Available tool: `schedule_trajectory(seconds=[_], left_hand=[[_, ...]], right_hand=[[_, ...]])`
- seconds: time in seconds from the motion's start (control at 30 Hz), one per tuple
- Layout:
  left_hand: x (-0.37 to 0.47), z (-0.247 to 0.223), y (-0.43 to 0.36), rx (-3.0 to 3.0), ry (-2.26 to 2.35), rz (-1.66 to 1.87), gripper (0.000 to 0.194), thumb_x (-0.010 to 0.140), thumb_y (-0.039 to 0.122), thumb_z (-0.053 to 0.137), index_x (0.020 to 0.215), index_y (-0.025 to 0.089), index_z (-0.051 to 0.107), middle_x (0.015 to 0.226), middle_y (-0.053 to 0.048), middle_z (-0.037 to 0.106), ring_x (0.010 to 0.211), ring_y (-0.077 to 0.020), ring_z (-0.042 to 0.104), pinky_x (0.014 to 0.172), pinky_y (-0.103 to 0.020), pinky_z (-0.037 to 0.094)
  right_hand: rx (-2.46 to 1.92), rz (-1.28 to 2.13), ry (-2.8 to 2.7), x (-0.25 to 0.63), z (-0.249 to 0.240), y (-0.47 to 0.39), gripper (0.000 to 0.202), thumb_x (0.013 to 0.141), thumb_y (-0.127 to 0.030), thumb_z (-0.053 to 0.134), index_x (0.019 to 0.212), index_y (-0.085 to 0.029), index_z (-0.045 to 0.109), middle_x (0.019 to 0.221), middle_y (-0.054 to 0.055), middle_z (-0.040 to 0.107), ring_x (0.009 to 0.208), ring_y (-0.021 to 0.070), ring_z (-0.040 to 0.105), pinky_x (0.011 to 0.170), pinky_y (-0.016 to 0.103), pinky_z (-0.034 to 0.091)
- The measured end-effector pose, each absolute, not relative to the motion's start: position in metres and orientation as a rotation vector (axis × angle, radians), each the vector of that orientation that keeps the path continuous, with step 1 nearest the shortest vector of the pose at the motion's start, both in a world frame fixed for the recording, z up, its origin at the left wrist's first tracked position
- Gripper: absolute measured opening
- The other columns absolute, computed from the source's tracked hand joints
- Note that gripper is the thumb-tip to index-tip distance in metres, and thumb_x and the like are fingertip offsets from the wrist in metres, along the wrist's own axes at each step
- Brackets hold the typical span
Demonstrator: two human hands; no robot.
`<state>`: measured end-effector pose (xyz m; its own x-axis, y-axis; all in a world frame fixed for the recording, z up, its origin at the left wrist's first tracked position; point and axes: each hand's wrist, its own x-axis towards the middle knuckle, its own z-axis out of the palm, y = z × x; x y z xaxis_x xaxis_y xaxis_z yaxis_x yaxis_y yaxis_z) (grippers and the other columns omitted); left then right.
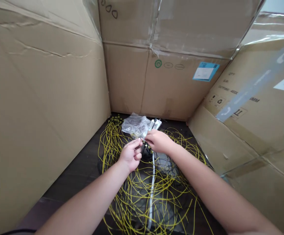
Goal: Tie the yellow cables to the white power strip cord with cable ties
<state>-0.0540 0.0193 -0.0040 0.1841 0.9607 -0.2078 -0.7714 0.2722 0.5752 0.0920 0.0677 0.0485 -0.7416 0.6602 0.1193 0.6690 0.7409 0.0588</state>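
Observation:
Both of my hands meet over a tangle of thin yellow wires [118,199] spread on a dark surface. The fingers of my left hand [131,155] are pinched together at a tiny dark and whitish piece, too small to name. Close beside it on the right, my right hand [160,141] is closed with its fingertips pointing at the same spot; what it grips is hidden. Below the hands lies a clump of black parts [146,152] with yellow bits. A white cable [152,191] runs from there toward me. Behind my fingers lies a crumpled clear plastic bag [135,124].
Large cardboard boxes stand close on the left [46,98], at the back [124,78] and on the right [242,137], walling in the dark surface [75,176]. Small yellow-tipped wire ends [116,119] gather at the back left. A white packet [157,124] lies behind my right hand.

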Motion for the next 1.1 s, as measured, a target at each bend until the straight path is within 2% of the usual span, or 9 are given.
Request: schedule_trajectory(seconds=[0.23, 0.4, 0.57, 1.1], left_hand=[[-0.055, -0.002, 0.021, 0.344, 0.602, 1.292, 0.020, 0.065, 0.020, 0.071, 0.076, 0.012, 0.055, 0.063, 0.005, 0.048, 0.034, 0.0025, 0.023, 0.029, -0.011, 0.013], [-0.055, -0.004, 0.021, 0.332, 0.613, 1.294, 0.020, 0.065, 0.020, 0.071, 0.076, 0.011, 0.056, 0.063, 0.004, 0.049, 0.034, 0.0025, 0.023, 0.029, -0.011, 0.012], [-0.056, -0.004, 0.022, 0.344, 0.617, 1.332, 0.020, 0.065, 0.020, 0.070, 0.076, 0.010, 0.057, 0.064, 0.004, 0.048, 0.035, 0.0025, 0.022, 0.030, -0.012, 0.011], [-0.058, -0.004, 0.023, 0.381, 0.617, 1.355, 0.021, 0.066, 0.021, 0.070, 0.080, 0.010, 0.059, 0.065, 0.003, 0.048, 0.037, 0.0018, 0.021, 0.032, -0.013, 0.011]], right_hand=[[-1.102, -0.257, -3.006, 0.069, 0.059, 0.084, 0.024, 0.084, -0.022, 0.043, 0.085, -0.015, 0.066, 0.092, 0.011, 0.062, 0.092, 0.0219, 0.055, 0.071, 0.027, 0.040], [-1.193, -0.295, -3.182, 0.062, 0.053, 0.091, 0.016, 0.075, -0.019, 0.052, 0.079, -0.014, 0.067, 0.080, 0.012, 0.065, 0.075, 0.0230, 0.062, 0.064, 0.029, 0.042], [-1.172, -0.326, -3.319, 0.055, 0.049, 0.092, 0.014, 0.069, -0.016, 0.058, 0.080, -0.015, 0.067, 0.076, 0.012, 0.067, 0.073, 0.0240, 0.064, 0.064, 0.030, 0.045], [-1.053, -0.343, -3.359, 0.048, 0.034, 0.085, 0.018, 0.071, -0.012, 0.057, 0.086, -0.013, 0.065, 0.082, 0.013, 0.067, 0.076, 0.0251, 0.064, 0.067, 0.032, 0.047]])
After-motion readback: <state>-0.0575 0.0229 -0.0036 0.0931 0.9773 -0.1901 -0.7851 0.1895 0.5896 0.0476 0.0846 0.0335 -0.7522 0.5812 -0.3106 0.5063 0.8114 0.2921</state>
